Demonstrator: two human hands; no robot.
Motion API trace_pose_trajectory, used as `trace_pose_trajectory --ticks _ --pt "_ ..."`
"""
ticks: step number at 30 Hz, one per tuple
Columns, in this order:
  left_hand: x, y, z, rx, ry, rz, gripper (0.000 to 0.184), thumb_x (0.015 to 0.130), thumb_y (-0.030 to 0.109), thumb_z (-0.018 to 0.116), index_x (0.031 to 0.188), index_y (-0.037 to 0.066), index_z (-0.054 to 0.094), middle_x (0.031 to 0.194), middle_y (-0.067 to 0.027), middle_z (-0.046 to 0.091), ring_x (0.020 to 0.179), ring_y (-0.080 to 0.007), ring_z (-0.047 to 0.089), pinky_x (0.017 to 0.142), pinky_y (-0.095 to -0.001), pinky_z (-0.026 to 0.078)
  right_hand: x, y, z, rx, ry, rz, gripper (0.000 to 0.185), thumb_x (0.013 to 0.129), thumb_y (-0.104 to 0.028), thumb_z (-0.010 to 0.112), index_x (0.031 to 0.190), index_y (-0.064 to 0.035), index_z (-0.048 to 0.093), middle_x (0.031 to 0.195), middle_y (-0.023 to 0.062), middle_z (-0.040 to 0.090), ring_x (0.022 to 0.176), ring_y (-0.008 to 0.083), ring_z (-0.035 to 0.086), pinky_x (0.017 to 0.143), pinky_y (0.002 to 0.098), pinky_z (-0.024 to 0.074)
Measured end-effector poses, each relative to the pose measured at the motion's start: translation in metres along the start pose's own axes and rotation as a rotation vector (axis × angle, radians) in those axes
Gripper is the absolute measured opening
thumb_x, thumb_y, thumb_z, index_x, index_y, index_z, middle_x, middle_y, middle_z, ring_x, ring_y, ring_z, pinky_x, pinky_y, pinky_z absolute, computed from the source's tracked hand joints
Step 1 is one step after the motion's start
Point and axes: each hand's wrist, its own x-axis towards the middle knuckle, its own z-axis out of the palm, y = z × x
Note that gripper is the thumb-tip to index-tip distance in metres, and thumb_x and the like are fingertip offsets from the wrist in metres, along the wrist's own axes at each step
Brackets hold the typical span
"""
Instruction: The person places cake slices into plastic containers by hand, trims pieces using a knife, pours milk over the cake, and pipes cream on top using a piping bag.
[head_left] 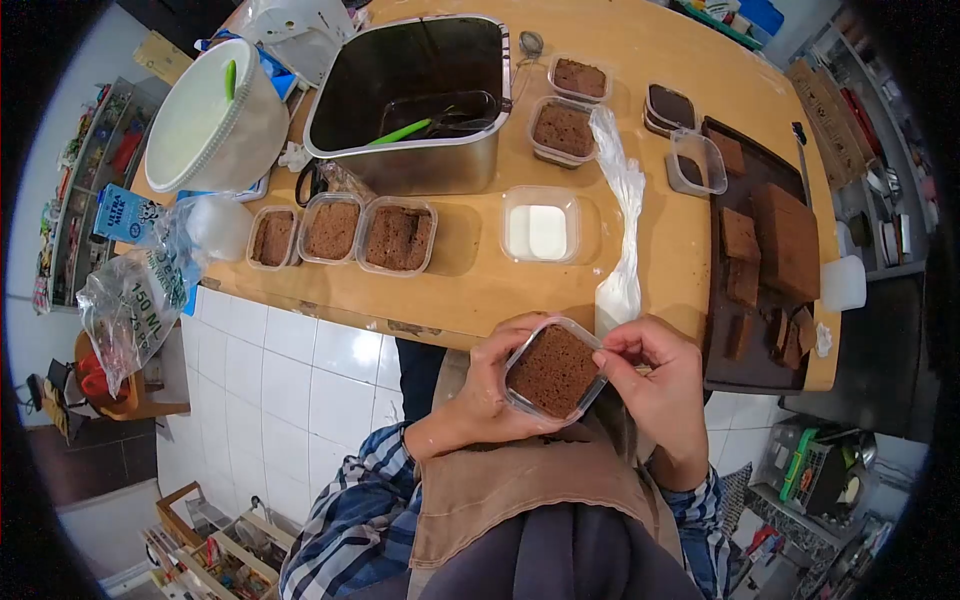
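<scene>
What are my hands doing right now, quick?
Left hand: closed around the clear cup of brown cake.
Right hand: fingers bent at the cup's rim; whether they grip it, I can't tell.

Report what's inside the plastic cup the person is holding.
The cup in the left hand shows a brown cake piece filling its opening. Whatever lies beneath that cake is covered and cannot be seen.

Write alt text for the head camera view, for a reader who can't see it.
Two bare hands, left and right, hold a clear square cup of brown cake at a wooden table. On it stand more cake-filled cups, a cup of white cream, a white piping bag, a deep metal pan and a dark tray of cake pieces.
</scene>
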Motion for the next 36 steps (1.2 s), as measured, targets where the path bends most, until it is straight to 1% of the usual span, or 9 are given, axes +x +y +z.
trace_pose_trajectory --ticks 7,11,13,16,25,29,31,34,36 --pt "0.0 0.002 0.0 -0.024 0.003 -0.03 0.091 0.056 0.013 0.085 0.12 0.008 0.02 0.12 -0.0237 0.039 0.112 -0.0335 0.046 0.092 -0.0411 0.042 0.0 -0.008 -0.001 -0.054 -0.012 -0.019 0.012 0.072 -0.002 0.067 0.081 0.002 0.06 0.075 0.0105 0.06 0.067 0.0181 0.061 0.06 0.0273 0.048" --pt "0.001 0.003 0.0 -0.088 -0.017 -0.041 0.093 0.055 0.012 0.085 0.12 0.009 0.02 0.121 -0.023 0.039 0.114 -0.0337 0.045 0.094 -0.0423 0.04 0.006 -0.012 -0.001 -0.087 0.024 -0.155 0.015 0.072 -0.005 0.069 0.081 0.0017 0.06 0.073 0.0096 0.058 0.065 0.0183 0.058 0.058 0.0277 0.046" --pt "0.001 0.001 0.003 -0.138 -0.025 -0.013 0.094 0.055 0.012 0.085 0.122 0.009 0.019 0.122 -0.0229 0.039 0.114 -0.0339 0.045 0.094 -0.0429 0.04 0.01 -0.011 0.003 -0.096 0.03 -0.227 0.016 0.071 -0.007 0.071 0.08 0.0014 0.061 0.072 0.0092 0.057 0.065 0.0183 0.056 0.058 0.0279 0.0451" --pt "0.001 0.0 0.004 -0.165 -0.05 0.002 0.098 0.054 0.012 0.086 0.124 0.01 0.017 0.123 -0.0231 0.039 0.115 -0.034 0.045 0.094 -0.0432 0.039 0.012 -0.011 0.009 -0.042 0.035 -0.179 0.015 0.071 -0.008 0.071 0.079 0.0007 0.061 0.071 0.0087 0.057 0.065 0.0181 0.056 0.057 0.0279 0.0448" --pt "-0.001 0.0 0.004 -0.159 -0.077 0.007 0.101 0.055 0.011 0.085 0.126 0.01 0.014 0.124 -0.0241 0.038 0.116 -0.0338 0.044 0.096 -0.043 0.037 0.016 -0.005 0.017 -0.01 0.05 -0.189 0.012 0.071 -0.006 0.071 0.075 0.0005 0.062 0.066 0.0071 0.056 0.058 0.0147 0.055 0.053 0.0256 0.0428" --pt "-0.001 -0.001 0.004 -0.177 -0.078 0.0 0.101 0.055 0.01 0.085 0.127 0.01 0.014 0.123 -0.0239 0.039 0.116 -0.0333 0.044 0.096 -0.0429 0.037 0.017 -0.005 0.017 0.011 0.04 -0.155 0.012 0.071 -0.005 0.071 0.075 0.001 0.062 0.066 0.0065 0.056 0.059 0.0131 0.055 0.053 0.0249 0.0426" --pt "-0.001 0.0 0.003 -0.228 -0.077 -0.02 0.101 0.055 0.008 0.084 0.129 0.011 0.015 0.127 -0.0222 0.037 0.119 -0.0317 0.042 0.099 -0.0414 0.034 0.017 -0.005 0.016 0.029 0.025 -0.127 0.011 0.072 -0.005 0.071 0.076 0.0013 0.062 0.066 0.0066 0.056 0.06 0.0129 0.055 0.054 0.0248 0.043" --pt "0.003 0.004 -0.003 -0.293 -0.098 -0.063 0.102 0.055 0.007 0.084 0.13 0.011 0.016 0.13 -0.0209 0.036 0.12 -0.0299 0.041 0.1 -0.0401 0.033 0.015 -0.002 0.011 0.13 0.003 -0.053 0.011 0.073 -0.005 0.069 0.079 0.0014 0.062 0.07 0.0076 0.058 0.063 0.0127 0.055 0.056 0.0245 0.0431" --pt "0.006 0.005 -0.009 -0.373 -0.115 -0.123 0.102 0.054 0.008 0.084 0.13 0.011 0.016 0.13 -0.0207 0.037 0.121 -0.0292 0.041 0.101 -0.0397 0.032 0.011 -0.003 0.004 0.165 0.015 -0.072 0.011 0.073 -0.004 0.068 0.082 0.0006 0.063 0.076 0.0087 0.058 0.067 0.0147 0.056 0.059 0.0254 0.0437"
